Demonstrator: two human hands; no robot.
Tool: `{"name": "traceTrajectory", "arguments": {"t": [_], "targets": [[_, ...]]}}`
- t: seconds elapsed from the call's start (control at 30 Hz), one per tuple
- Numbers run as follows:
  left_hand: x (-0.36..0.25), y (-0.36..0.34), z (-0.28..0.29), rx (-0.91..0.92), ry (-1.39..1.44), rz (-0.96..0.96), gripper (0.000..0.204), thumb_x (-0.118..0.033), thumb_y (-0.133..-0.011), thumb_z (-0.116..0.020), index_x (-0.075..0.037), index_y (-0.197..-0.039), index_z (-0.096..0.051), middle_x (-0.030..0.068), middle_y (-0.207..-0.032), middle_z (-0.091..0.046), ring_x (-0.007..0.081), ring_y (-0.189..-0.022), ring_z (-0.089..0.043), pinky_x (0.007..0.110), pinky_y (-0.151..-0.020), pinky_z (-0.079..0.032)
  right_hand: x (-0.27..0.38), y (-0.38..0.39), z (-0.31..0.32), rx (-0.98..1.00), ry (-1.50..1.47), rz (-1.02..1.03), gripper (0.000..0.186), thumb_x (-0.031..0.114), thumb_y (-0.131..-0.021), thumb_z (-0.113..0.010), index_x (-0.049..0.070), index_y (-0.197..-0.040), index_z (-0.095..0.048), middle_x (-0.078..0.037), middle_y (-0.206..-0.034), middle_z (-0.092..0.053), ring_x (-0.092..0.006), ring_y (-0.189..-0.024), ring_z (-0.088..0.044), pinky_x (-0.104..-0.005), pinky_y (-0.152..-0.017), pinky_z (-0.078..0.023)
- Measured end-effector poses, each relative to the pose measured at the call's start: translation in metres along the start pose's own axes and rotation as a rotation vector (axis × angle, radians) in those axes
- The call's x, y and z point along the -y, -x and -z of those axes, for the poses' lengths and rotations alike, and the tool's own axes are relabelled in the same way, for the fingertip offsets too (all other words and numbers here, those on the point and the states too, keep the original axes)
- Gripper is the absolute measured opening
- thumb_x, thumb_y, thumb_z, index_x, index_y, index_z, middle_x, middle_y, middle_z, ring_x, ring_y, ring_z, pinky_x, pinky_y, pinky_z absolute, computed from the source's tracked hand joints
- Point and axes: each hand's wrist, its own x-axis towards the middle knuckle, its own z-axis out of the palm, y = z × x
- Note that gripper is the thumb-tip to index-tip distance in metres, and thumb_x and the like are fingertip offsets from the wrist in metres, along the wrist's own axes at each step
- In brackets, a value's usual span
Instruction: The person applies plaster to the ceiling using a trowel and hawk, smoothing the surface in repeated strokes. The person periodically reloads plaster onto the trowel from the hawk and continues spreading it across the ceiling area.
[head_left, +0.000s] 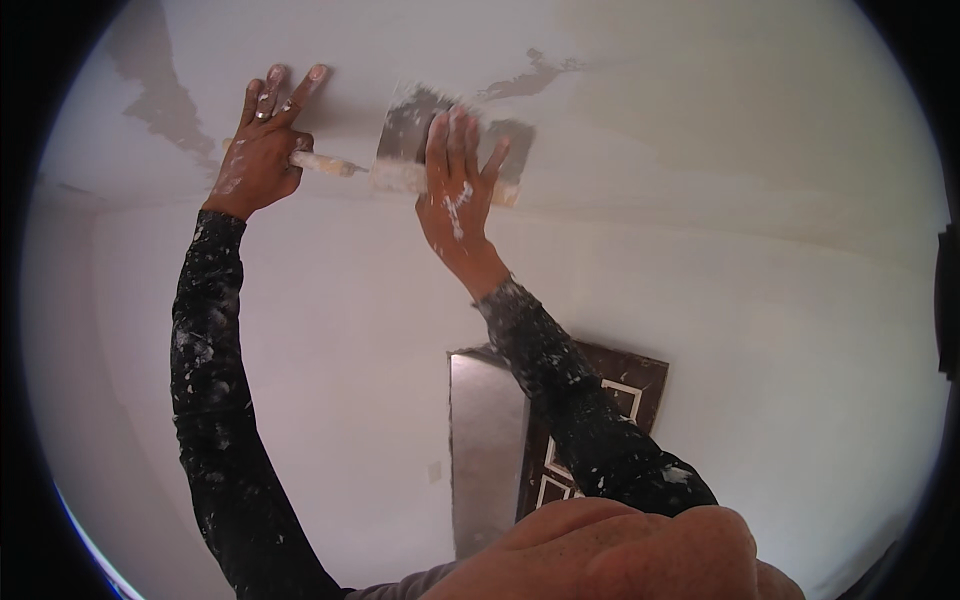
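Note:
My left hand [262, 165], smeared with white filler and wearing a ring, is raised to the ceiling. Its thumb side is closed round a tool with a pale, wood-like handle [330, 164], while the other fingers stretch out against the surface. A thin metal part shows at the handle's right end; the tool's working part cannot be made out. To the right, my right hand [460, 195] grips a wide putty knife [405, 130], fingers laid along its grey blade. That blade is pressed to the ceiling, with white filler on its upper edge. The right thumb is hidden.
Grey unfilled-looking patches mark the ceiling [700, 110], one beside the putty knife [530, 78] and another at the far left [165, 100]. Below are a white wall [330, 350], a doorway [487, 440] and a dark brown panelled door [640, 370] partly behind my right arm.

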Motion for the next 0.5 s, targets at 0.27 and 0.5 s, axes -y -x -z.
{"name": "traceTrajectory", "arguments": {"t": [0.27,0.5], "targets": [[0.003,0.007,0.007,-0.043,-0.007,0.022,0.012,0.002,-0.067,-0.058,-0.006,-0.066,-0.067,0.0026,-0.157,-0.022,0.0355,-0.144,-0.014,0.048,-0.118,-0.008,-0.109,-0.053,0.197,-0.417,0.016,0.119,0.059,0.018,-0.094,-0.055,0.004,-0.145,-0.031,-0.019,-0.145,-0.040,-0.0253,-0.126,-0.048,-0.0429,-0.100,-0.041],[0.002,0.000,0.005,-0.099,0.011,-0.022,0.012,0.002,-0.064,-0.059,-0.006,-0.064,-0.067,0.0035,-0.156,-0.024,0.0358,-0.144,-0.016,0.048,-0.118,-0.009,-0.191,-0.149,0.360,-0.586,0.906,0.466,0.011,0.014,-0.087,-0.065,0.014,-0.096,-0.072,-0.013,-0.127,-0.057,-0.0282,-0.102,-0.065,-0.0370,-0.078,-0.057]]}}
